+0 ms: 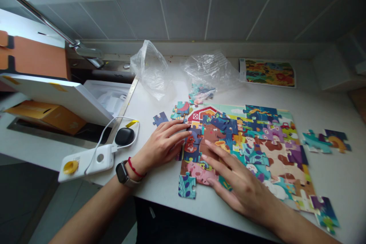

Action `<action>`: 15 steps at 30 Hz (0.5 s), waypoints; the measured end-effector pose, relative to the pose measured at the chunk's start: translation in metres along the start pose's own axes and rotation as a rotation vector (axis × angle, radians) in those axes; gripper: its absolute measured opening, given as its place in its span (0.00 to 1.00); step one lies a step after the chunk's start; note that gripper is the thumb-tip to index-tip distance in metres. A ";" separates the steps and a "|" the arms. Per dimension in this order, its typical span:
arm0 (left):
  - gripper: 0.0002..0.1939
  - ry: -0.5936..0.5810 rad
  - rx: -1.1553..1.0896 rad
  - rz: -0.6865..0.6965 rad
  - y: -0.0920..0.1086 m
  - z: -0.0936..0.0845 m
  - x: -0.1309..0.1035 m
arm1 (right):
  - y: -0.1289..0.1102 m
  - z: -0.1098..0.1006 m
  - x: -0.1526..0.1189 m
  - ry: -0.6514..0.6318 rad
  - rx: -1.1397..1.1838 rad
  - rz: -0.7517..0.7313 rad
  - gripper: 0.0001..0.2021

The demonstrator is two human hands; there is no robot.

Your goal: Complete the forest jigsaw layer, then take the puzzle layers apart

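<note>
A colourful farm-animal jigsaw puzzle (274, 152) lies flat on the white counter, with loose pieces resting on top of parts of it. My left hand (161, 143) is at its left edge, fingers stretched out and the tips touching pieces there; the thumb is hidden. Over the lower middle of the puzzle, my right hand (238, 183) lies with fingers spread, the tips near the brown bear and the pink pig. A dark blue puzzle piece (160, 118) sits just beyond my left hand. One teal piece (187, 186) lies at the lower left corner.
Two crumpled clear plastic bags (150, 70) stand behind the puzzle, near a picture sheet (268, 73). Joined pieces (326, 140) lie to the right. At left are a white power strip (85, 163), a round black device (124, 136) and a sink holding boxes (51, 118) under a faucet (85, 51).
</note>
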State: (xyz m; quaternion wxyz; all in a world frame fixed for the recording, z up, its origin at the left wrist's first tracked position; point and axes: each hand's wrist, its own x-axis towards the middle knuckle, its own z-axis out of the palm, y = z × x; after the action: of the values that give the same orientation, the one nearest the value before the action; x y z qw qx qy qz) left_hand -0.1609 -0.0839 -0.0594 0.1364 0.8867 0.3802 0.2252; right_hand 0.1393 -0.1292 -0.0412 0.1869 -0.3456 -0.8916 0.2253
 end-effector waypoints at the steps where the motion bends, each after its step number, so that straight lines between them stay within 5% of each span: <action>1: 0.18 0.002 -0.011 -0.005 0.001 -0.001 0.001 | 0.001 0.000 -0.001 0.029 0.026 0.035 0.24; 7: 0.30 -0.102 0.027 0.053 0.003 -0.005 0.003 | 0.001 -0.001 -0.001 0.083 0.100 0.071 0.24; 15: 0.30 -0.109 0.044 0.078 0.003 -0.003 0.002 | 0.004 -0.003 0.002 0.146 0.003 -0.023 0.20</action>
State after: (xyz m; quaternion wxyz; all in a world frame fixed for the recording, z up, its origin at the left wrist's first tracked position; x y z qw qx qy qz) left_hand -0.1593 -0.0839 -0.0550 0.1285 0.9145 0.3423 0.1733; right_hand 0.1412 -0.1240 -0.0406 0.2547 -0.3505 -0.8791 0.1986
